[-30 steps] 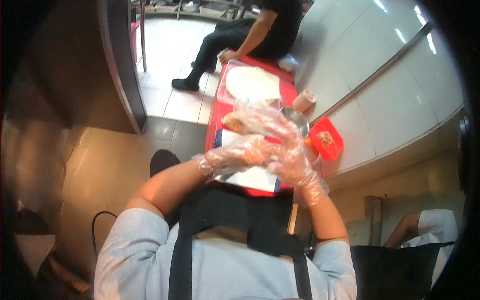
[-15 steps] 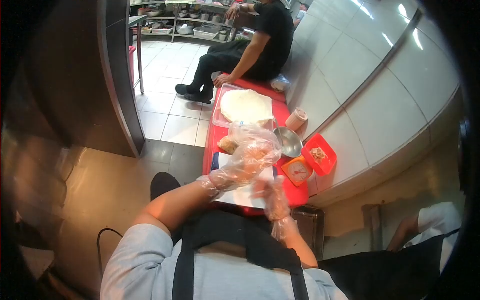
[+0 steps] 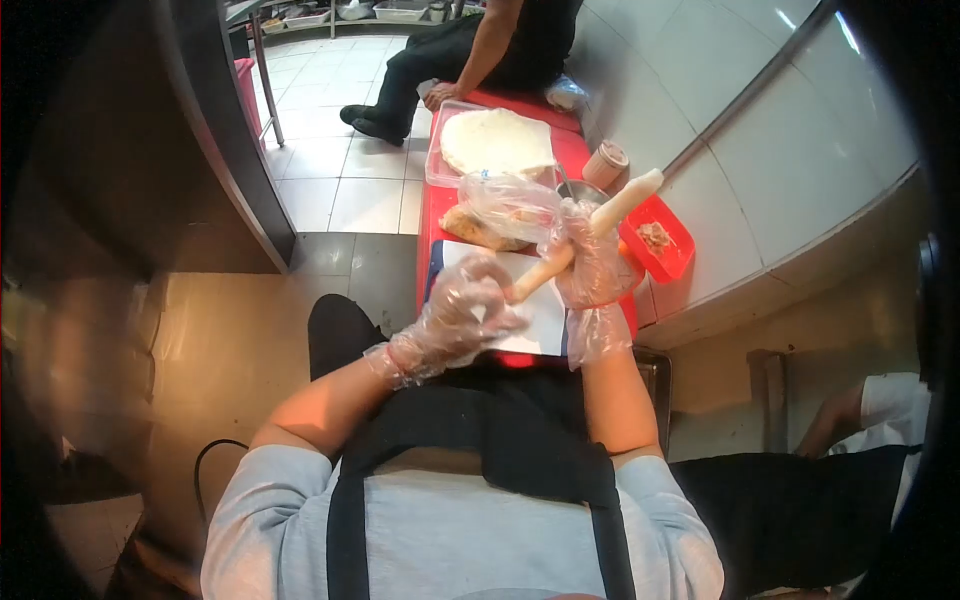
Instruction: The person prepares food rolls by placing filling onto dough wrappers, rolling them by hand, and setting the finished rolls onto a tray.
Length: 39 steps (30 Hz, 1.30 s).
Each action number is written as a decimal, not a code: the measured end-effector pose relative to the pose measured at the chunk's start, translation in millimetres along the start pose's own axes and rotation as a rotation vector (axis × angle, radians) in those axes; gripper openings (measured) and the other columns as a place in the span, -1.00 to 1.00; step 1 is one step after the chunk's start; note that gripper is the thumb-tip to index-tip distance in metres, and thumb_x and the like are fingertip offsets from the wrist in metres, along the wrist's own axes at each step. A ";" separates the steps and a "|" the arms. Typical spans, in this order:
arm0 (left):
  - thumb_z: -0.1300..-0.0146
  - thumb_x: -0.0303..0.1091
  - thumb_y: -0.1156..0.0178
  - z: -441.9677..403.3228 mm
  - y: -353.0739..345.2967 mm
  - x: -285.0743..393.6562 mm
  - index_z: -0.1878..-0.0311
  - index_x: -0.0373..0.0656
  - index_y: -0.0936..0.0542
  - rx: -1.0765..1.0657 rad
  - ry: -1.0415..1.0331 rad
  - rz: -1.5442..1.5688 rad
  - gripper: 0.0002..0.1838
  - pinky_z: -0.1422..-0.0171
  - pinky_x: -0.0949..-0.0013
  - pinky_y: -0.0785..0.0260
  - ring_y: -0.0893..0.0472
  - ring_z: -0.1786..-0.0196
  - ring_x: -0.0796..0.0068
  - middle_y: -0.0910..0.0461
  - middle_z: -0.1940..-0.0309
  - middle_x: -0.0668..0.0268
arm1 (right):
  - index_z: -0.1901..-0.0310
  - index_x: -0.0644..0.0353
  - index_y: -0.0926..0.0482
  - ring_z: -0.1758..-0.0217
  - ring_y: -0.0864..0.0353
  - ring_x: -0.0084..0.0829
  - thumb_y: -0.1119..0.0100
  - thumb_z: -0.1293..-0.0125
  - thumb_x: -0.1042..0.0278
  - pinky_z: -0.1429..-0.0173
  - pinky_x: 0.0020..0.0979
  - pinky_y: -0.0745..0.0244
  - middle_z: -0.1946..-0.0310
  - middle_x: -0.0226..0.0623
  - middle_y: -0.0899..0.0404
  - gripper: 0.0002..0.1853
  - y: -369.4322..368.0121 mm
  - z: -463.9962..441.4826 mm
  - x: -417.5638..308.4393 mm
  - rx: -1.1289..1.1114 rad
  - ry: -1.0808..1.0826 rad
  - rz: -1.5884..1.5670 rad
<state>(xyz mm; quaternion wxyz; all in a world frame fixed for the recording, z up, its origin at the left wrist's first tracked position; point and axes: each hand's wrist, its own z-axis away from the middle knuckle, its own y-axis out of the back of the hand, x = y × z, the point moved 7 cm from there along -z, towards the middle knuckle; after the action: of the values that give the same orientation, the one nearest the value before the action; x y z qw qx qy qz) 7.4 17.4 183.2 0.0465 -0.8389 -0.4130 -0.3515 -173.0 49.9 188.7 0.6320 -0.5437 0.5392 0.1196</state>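
Observation:
My right hand [image 3: 592, 260], in a clear plastic glove, is closed around a long pale roll [image 3: 630, 200] that looks like dough. The roll slants across the hand, its upper end sticking out to the right. Beside the lower end is my gloved left hand [image 3: 455, 310], its thumb and fingers curved but apart; whether a fingertip touches the roll is unclear. Both hands are over a white board [image 3: 545, 325] with a blue edge. Just beyond lies a clear plastic bag [image 3: 510, 203], with tan food [image 3: 478, 230] at its near left side.
A clear tub [image 3: 434, 155] holds white sheets [image 3: 500, 140] on the red bench [image 3: 428, 215]. To the right are a capped jar [image 3: 606, 163], a partly hidden metal bowl [image 3: 583, 190] and a red tray [image 3: 682, 245] of shredded food. One person [image 3: 530, 60] sits beyond; another's sleeve [image 3: 893, 400] is at right.
My right hand has risen forward and now holds the pale roll. My left hand has drawn back left from the plastic bag. The view has tilted down.

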 end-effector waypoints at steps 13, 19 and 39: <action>-0.01 -0.05 -0.55 -0.4 -75.1 -104.1 -0.09 -0.06 -0.54 -0.288 0.513 0.181 -0.39 -0.28 0.19 -0.34 -0.52 -0.10 0.34 -0.56 0.04 0.26 | 0.04 0.12 -0.62 0.03 -0.64 -0.51 -0.28 -0.38 0.26 -0.09 -0.46 -0.52 0.09 -0.31 -0.66 -0.80 104.4 41.4 180.5 -0.156 0.036 1.088; -0.21 0.08 -0.37 -22.9 -74.4 -76.0 0.15 -0.17 -0.64 -0.604 0.445 -0.045 -0.54 -0.13 0.19 -0.38 -0.56 0.07 0.22 -0.63 0.20 0.19 | -0.34 0.20 -0.34 -0.30 -0.39 -0.31 -0.05 -0.50 0.33 -0.47 -0.37 -0.22 -0.20 -0.26 -0.44 -0.57 113.4 55.7 160.6 -0.434 0.025 1.390; -0.10 -0.39 -0.52 1.6 -77.8 -93.8 0.08 -0.15 -0.62 -0.181 0.511 0.579 -0.66 0.02 0.43 -0.46 -0.57 0.09 0.56 -0.63 0.18 0.38 | -0.02 0.15 -0.60 0.10 -0.58 -0.32 -0.38 -0.03 0.41 0.03 -0.29 -0.50 0.04 -0.20 -0.61 -0.57 -55.6 34.5 -34.0 -0.755 0.157 1.398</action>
<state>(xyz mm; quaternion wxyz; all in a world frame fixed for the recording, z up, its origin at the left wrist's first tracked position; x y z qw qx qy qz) -86.9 7.0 106.6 0.1711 -0.8067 -0.1020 -0.5564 -126.2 71.7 241.4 0.1440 -0.2638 0.7211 0.6243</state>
